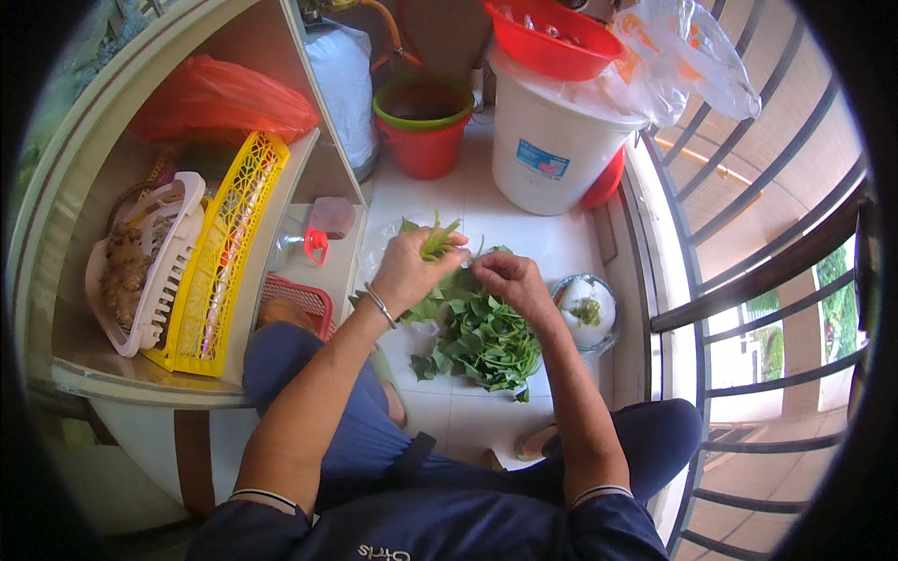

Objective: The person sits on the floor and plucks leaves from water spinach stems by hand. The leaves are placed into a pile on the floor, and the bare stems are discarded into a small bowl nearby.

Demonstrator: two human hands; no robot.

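My left hand [414, 270], with a metal bangle at its wrist, is closed round a small bunch of green stems [438, 240] that stick up past the fingers. Beside it my right hand [511, 277] pinches a thin green stem [480, 247] between thumb and fingertips. Below both hands a heap of leafy greens [487, 343] lies on the white tiled floor [484, 421]. More leaves, some paler, lie under my left hand, by a clear plastic bag [375, 252]. Right of my right hand is a bowl lined with a plastic bag [609, 336], with green scraps [586, 312] in it.
At left, an open cabinet [77, 336] holds a yellow plastic basket [231, 259], a white basket of ginger [165, 280] and a red bag [224, 102]. Ahead stand a red bucket [424, 151] and a white bin [540, 154] under a red basin [554, 49]. Metal railings [758, 308] run along the right.
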